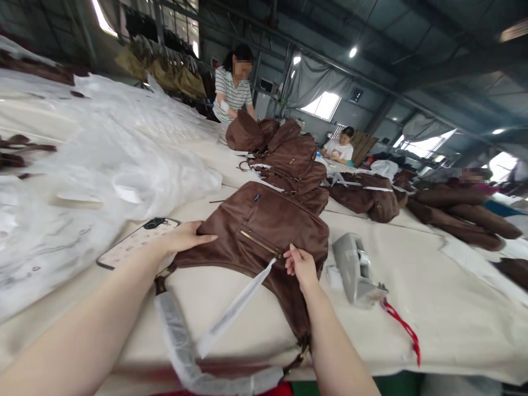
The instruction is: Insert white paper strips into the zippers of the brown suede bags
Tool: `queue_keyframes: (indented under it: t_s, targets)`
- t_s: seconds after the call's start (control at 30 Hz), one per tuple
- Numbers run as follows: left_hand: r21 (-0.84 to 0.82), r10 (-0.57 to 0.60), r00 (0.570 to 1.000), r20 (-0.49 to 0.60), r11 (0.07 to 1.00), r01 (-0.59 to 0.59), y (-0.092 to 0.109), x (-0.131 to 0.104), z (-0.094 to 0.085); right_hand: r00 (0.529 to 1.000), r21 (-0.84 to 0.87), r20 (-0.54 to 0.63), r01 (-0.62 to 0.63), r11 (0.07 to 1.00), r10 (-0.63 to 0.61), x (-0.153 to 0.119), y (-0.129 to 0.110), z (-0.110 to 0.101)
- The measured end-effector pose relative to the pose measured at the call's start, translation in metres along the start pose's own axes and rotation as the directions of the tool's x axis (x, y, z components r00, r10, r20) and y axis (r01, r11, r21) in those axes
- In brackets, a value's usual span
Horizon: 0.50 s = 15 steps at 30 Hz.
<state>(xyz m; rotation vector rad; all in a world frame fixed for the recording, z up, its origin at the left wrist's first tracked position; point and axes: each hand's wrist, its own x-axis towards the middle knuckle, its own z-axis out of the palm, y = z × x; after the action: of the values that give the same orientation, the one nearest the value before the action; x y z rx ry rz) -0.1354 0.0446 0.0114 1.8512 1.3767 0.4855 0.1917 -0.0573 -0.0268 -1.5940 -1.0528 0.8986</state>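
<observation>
A brown shoulder bag (231, 242) lies flat on the table before me, with a short brass zip (259, 243) across its front. From the zip's right end hangs a white paper strip (237, 308). The bag's strap (177, 335) is wrapped in translucent white film and curves toward me. My left hand (187, 237) grips the bag's left edge, thumb on top, the other fingers partly hidden. By the right end of the zip, my right hand (300, 265) is closed in a pinch against the bag; what its fingertips hold is too small to tell.
A phone in a patterned case (136, 242) lies left of the bag, beside heaped clear plastic bags (103, 148). To the right stands a grey tape dispenser (355, 269) with a red cord (404, 324). More brown bags (289, 148) are piled behind. Co-workers (233, 88) are farther back.
</observation>
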Motion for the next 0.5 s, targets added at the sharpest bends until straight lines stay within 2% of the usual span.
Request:
queue_keyframes:
  t_s: [0.1,0.23,0.33,0.4,0.47,0.5]
  targets:
    - [0.089,0.018,1.000,-0.024,0.996,-0.015,0.003,-0.001,-0.005,0.995,-0.087,0.096,0.007,0.996,0.001,-0.004,-0.007,-0.007]
    - [0.155,0.036,0.998,-0.056,0.988,-0.027,0.005,-0.002,-0.007,0.988,-0.237,0.148,0.074,0.969,-0.040,-0.034,-0.015,-0.018]
    - [0.170,0.047,0.996,-0.079,0.985,-0.033,0.004,0.000,-0.005,0.983,-0.395,0.093,0.184,0.900,-0.160,-0.061,-0.017,-0.023]
    - [0.179,0.050,0.995,-0.087,0.983,-0.033,0.001,0.001,-0.004,0.960,-0.484,0.045,0.263,0.834,-0.276,-0.073,-0.016,-0.028]
    - [0.178,0.062,0.994,-0.087,0.983,-0.046,-0.002,0.002,-0.004,0.912,-0.561,-0.038,0.318,0.764,-0.407,-0.076,-0.013,-0.037]
    - [0.168,0.073,0.993,-0.088,0.984,-0.058,-0.004,0.002,-0.004,0.874,-0.603,-0.096,0.330,0.726,-0.477,-0.074,-0.011,-0.043]
